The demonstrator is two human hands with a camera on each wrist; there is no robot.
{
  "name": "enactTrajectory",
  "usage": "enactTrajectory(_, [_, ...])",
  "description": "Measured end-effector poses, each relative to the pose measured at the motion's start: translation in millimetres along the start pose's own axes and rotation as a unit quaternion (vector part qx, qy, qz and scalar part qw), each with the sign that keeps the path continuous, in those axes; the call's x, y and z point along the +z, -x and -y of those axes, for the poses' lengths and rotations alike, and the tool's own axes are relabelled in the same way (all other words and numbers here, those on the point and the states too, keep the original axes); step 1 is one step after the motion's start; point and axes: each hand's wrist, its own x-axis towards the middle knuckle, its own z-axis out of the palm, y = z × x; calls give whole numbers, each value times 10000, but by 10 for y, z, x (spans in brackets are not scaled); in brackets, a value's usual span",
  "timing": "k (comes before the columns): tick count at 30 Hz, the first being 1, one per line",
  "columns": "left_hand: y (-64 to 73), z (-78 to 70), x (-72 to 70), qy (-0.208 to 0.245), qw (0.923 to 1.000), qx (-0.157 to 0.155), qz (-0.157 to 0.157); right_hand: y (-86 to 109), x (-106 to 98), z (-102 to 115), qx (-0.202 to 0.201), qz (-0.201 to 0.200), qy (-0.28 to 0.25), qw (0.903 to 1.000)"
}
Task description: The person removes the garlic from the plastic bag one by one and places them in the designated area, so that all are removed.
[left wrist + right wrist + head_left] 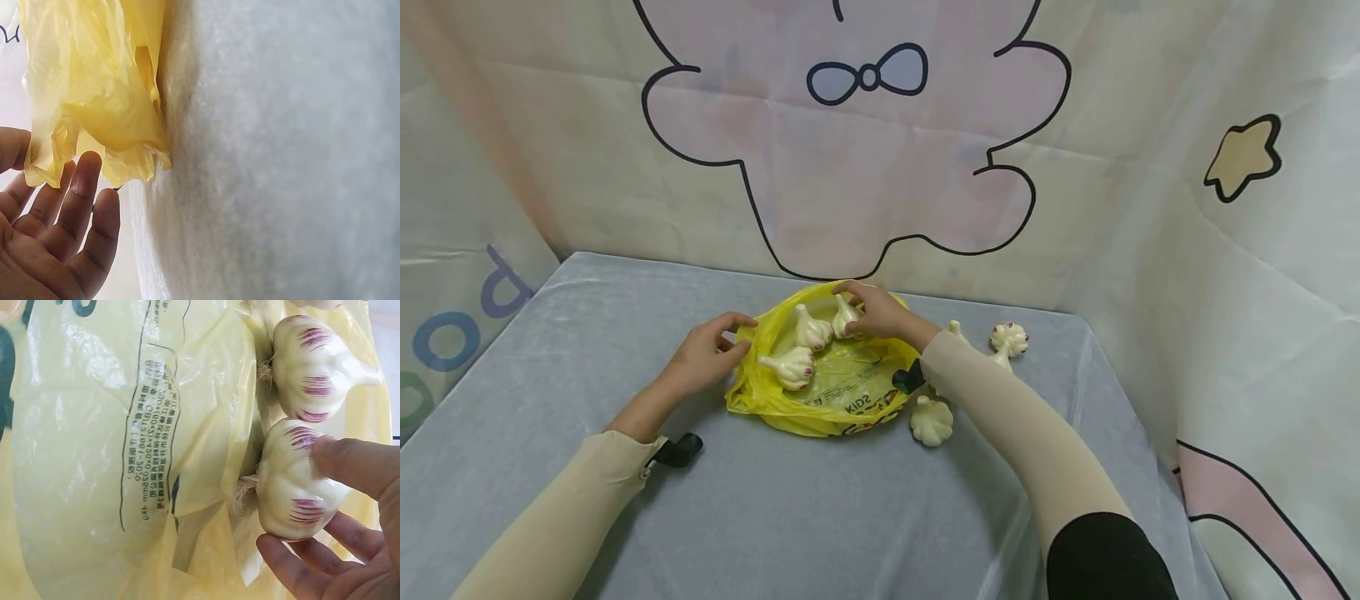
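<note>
from the head view, a yellow plastic bag [820, 392] lies open on the grey cloth-covered surface [790, 517], near its far edge. the right hand [880, 312] reaches over the bag's far rim and its grip pinches one garlic bulb [844, 317] — two more bulbs rest on the bag just beside it, one upright [811, 329], one on its side [788, 367]. the left hand [703, 358] lies at the bag's left edge, thumb against the plastic, fingers loosely bent, its grip released. three further garlic bulbs lie on the surface to the right of the bag: one just in front of the right forearm [931, 421], one mostly hidden behind the arm [957, 332], one farther right [1009, 337].

from the left wrist view, the fingers [78, 200] are straight and spread, tips just at the crumpled yellow rim [100, 125].

from the right wrist view, thumb and fingers [350, 465] clasp the bulb [294, 481] against the printed plastic [94, 456] — a second bulb [315, 365] sits just above it.
</note>
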Motion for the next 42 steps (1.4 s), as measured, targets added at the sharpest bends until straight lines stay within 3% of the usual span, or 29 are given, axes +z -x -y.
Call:
enactTrajectory(13, [12, -36, -2, -18, 10000, -51, 30, 137, -175, 49, -68, -14, -278, 9996])
enactTrajectory(21, [11, -54, -9, -88, 9999, -48, 12, 316, -321, 108, -367, -137, -381, 9985])
enactTrajectory(30, [23, -87, -12, -77, 9999, -64, 24, 604, -472, 117, -580, -390, -402, 9967])
enactTrajectory(42, [12, -100, -7, -118, 9999, -39, 17, 1052, -635, 49, -319, -608, -577, 9960])
